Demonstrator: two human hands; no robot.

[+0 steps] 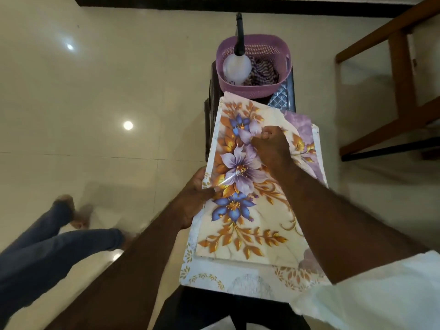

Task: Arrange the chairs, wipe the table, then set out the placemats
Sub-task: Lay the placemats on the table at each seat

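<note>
While the left hand [197, 194] clamps the near-left edge of the stack of placemats [238, 277], thumb on top and fingers tucked underneath, it acts as the anchor: it stops the sheets sliding apart so the other hand can work.

From the head view, the only one we've got, the right hand [271, 146] reaches in from the right, forearm lying diagonally over the mats. Its wrist is bent down and its fingers are curled tight, thumb and forefinger meeting on the top placemat [240, 167] beside a pale lilac flower. That looks like a pinch, as if to lift or peel this one sheet off the ones below. That's my read, no certainty.

Underneath, a purple mat and a white-and-gold one peek out at the edges, unevenly fanned. The stack hangs out over a dark stand [209, 120]; whether it rests there or is carried clear, I can't tell.

At the stand's far end a purple basket [252, 90] holds a spray bottle [237, 65] and a striped cloth [263, 70], which suggests the wiping gear is parked. A wooden chair [400, 79] stands well off to the right, and blurred legs [59, 244] in jeans are at the left on the tiled floor [107, 91]. No table is in sight, so I'd say the mats aren't laid yet.
</note>
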